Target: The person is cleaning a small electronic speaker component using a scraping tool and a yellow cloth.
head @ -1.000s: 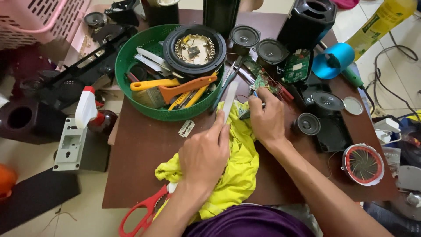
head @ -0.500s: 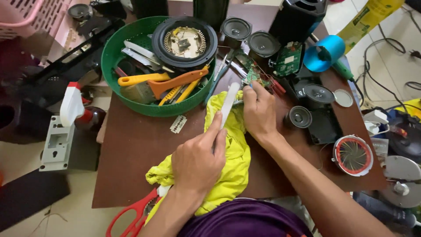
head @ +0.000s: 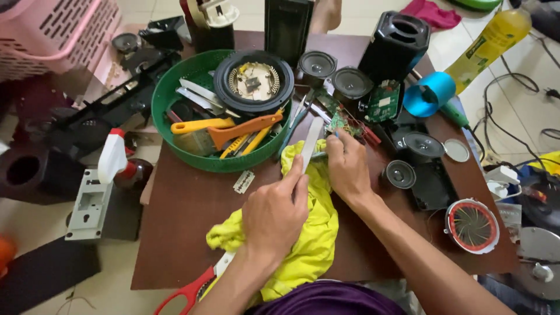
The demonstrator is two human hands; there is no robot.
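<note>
Flat pale metal blade (head: 311,143) pinched in left hand (head: 274,213) fingers; right hand (head: 347,166) pinches its tip over yellow cloth (head: 309,233), wiping step apparently underway

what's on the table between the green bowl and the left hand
In the head view, a small razor blade lies flat on the brown table between the green bowl and the left hand; otherwise bare wood, with the yellow cloth just right of it.

Head camera looks steeply down, close over the table (head: 186,233)
</note>
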